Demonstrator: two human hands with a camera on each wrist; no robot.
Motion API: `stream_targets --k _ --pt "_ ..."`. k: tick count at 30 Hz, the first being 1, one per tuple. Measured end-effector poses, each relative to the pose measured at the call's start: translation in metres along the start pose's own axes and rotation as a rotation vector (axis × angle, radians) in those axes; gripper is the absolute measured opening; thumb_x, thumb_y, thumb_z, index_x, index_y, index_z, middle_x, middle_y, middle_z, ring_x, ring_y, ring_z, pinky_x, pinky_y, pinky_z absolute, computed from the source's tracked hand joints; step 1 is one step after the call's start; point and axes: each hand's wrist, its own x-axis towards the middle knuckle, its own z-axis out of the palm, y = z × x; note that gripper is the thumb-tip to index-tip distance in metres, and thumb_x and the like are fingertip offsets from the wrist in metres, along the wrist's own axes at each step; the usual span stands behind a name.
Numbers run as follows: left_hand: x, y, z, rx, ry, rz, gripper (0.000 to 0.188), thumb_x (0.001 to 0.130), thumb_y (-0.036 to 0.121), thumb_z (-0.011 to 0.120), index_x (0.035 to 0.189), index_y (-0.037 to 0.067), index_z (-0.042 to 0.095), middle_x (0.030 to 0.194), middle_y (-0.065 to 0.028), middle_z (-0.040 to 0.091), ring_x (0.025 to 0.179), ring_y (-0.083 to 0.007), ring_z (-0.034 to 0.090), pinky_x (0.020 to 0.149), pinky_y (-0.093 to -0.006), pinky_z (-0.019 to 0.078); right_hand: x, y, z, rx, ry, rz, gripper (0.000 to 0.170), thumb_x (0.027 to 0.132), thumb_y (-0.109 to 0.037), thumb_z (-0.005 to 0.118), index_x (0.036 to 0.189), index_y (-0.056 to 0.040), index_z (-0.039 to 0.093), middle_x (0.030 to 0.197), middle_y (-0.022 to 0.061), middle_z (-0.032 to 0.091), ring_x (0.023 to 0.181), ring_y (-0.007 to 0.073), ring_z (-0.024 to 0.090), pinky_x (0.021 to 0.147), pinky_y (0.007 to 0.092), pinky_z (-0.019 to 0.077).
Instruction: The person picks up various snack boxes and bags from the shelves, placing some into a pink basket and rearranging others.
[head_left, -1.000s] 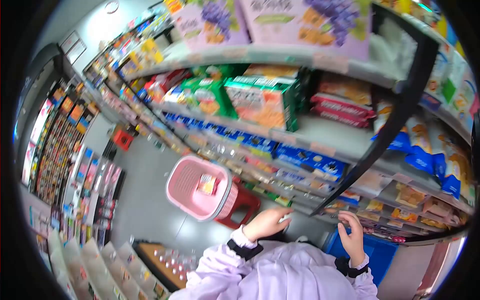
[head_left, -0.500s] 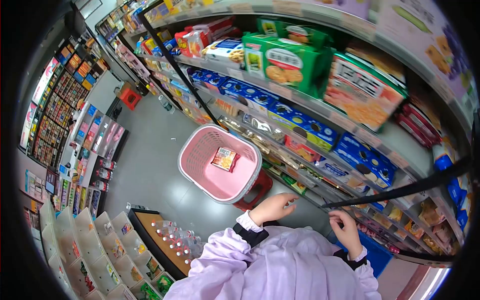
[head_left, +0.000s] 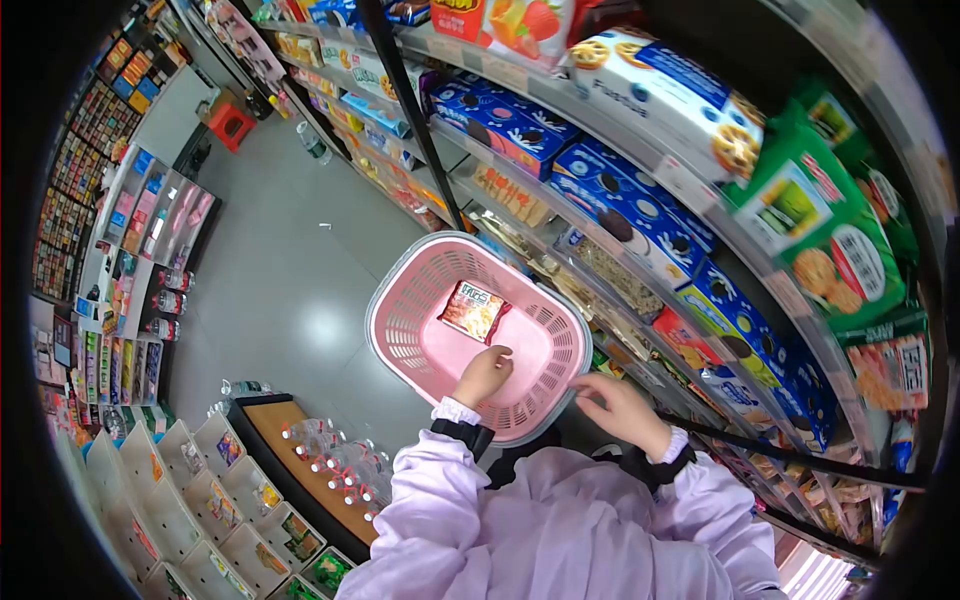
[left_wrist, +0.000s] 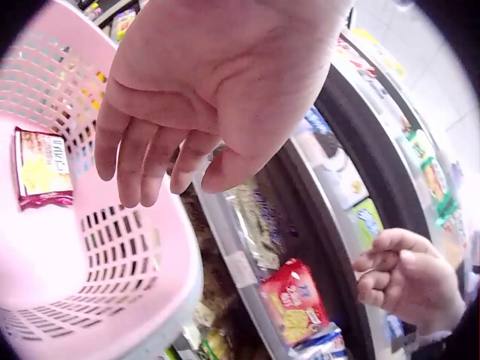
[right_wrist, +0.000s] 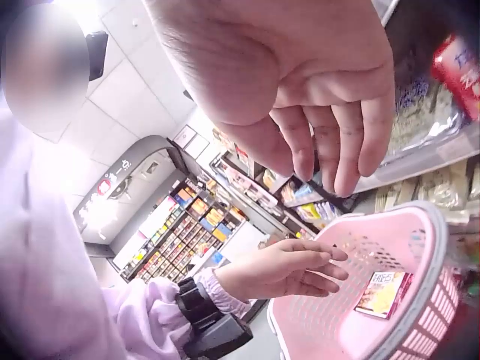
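A pink plastic shopping basket (head_left: 410, 290) with a grey rim stands in front of me. On its bottom lies one small snack packet (head_left: 473, 311), white and dark red with a food picture. My left hand (head_left: 485, 376) hovers over the near side of the basket, fingers loosely bent and holding nothing. By the basket's right rim is my right hand (head_left: 622, 412), relaxed, its palm bare in the right wrist view. From the left wrist, the left palm (left_wrist: 217, 97) shows bare too, the fingers hanging beside the basket wall.
Shelves on the right carry blue cookie boxes (head_left: 615, 210), a green biscuit pack (head_left: 825, 230) and a white cookie box (head_left: 665, 100). Grey floor (head_left: 270, 270) stretches left of the basket. Water bottles (head_left: 345, 465) and white bins (head_left: 180, 500) stand at the lower left; a red stool (head_left: 231, 125) is farther off.
My view has swung left along the shelf, and the basket appears nearer and larger. Both hands have moved toward it, the left now over its near rim. The packet still lies inside.
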Motion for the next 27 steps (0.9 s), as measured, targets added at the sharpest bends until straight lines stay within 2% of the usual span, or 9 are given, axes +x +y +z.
stream_targets --k 2,6,12,17,20,22,25,26,27 --pt "0.017 -0.041 0.0 0.011 0.013 -0.073 0.033 0.075 0.016 0.055 0.103 0.0 0.056 0.08 -0.0147 0.062 0.069 -0.0245 0.061 0.064 -0.0315 0.0482 0.031 0.02 0.019 0.048 -0.066 0.016 0.026 0.079 -0.011 0.055 0.103 -0.002 0.053 0.091 0.0136 0.058 0.081 0.0231 0.059 0.071 0.0316 0.0464" --pt "0.047 -0.083 -0.006 -0.51 0.006 -0.562 0.028 0.076 0.015 0.052 0.1 0.001 0.056 0.076 -0.0063 0.06 0.062 -0.0154 0.059 0.048 -0.0261 0.0444 0.072 0.053 0.051 0.114 -0.209 0.158 0.028 0.079 -0.01 0.054 0.105 0.0001 0.052 0.095 0.0135 0.059 0.084 0.0218 0.059 0.073 0.0311 0.0467" --pt "0.082 -0.132 0.009 -0.757 0.315 -0.816 0.026 0.076 0.017 0.051 0.097 0.001 0.056 0.073 -0.0049 0.055 0.062 -0.0157 0.056 0.048 -0.0276 0.0446 0.113 0.13 0.108 0.3 -0.186 0.255 0.037 0.078 -0.009 0.053 0.113 0.003 0.048 0.099 0.0127 0.058 0.086 0.0203 0.057 0.073 0.0305 0.0469" --pt "0.095 -0.171 0.023 -1.14 0.508 -1.005 0.016 0.074 0.015 0.053 0.081 0.001 0.055 0.071 -0.0043 0.052 0.062 -0.0153 0.052 0.053 -0.0306 0.0454 0.172 0.161 0.135 0.603 -0.189 0.669 0.039 0.08 -0.012 0.054 0.116 0.0011 0.045 0.097 0.0047 0.054 0.084 0.0125 0.055 0.073 0.0251 0.0452" --pt "0.101 -0.231 0.055 -0.989 0.531 -0.625 0.013 0.073 0.012 0.057 0.08 0.0 0.055 0.068 -0.0056 0.053 0.057 -0.0154 0.051 0.049 -0.03 0.0423 0.19 0.176 0.153 0.636 -0.192 0.735 0.038 0.081 -0.011 0.053 0.116 0.0008 0.045 0.098 0.0054 0.055 0.085 0.014 0.055 0.073 0.0262 0.0457" --pt "0.113 -0.22 0.056 -1.366 0.659 -0.787 0.015 0.074 0.009 0.06 0.081 -0.003 0.056 0.066 -0.0068 0.055 0.05 -0.0153 0.051 0.042 -0.0287 0.0388 0.189 0.172 0.16 0.614 -0.215 0.754 0.037 0.082 -0.011 0.051 0.116 0.0005 0.045 0.1 0.0066 0.055 0.087 0.0148 0.056 0.074 0.0266 0.0456" --pt "0.121 -0.212 0.055 -1.283 0.719 -0.816 0.017 0.075 0.009 0.06 0.083 -0.006 0.056 0.068 -0.0075 0.056 0.049 -0.0156 0.052 0.038 -0.0273 0.0372 0.183 0.167 0.162 0.605 -0.252 0.785 0.035 0.084 -0.011 0.05 0.117 -0.0001 0.045 0.104 0.0081 0.055 0.09 0.0156 0.056 0.075 0.0269 0.0453" --pt "0.119 -0.203 0.047 -1.186 0.602 -0.901 0.019 0.08 0.007 0.056 0.094 -0.006 0.052 0.085 -0.0137 0.06 0.076 -0.0257 0.061 0.065 -0.0344 0.0507 0.181 0.167 0.161 0.608 -0.266 0.793 0.034 0.085 -0.011 0.049 0.117 -0.0003 0.045 0.105 0.0086 0.054 0.091 0.0158 0.056 0.075 0.0269 0.0451" --pt "0.119 -0.206 0.048 -1.275 0.571 -0.893 0.02 0.08 0.008 0.056 0.094 -0.005 0.052 0.086 -0.0135 0.06 0.075 -0.0253 0.061 0.065 -0.0342 0.0508 0.179 0.166 0.159 0.599 -0.275 0.796 0.034 0.085 -0.012 0.049 0.117 -0.0006 0.045 0.105 0.0087 0.054 0.092 0.0158 0.056 0.076 0.027 0.0449"
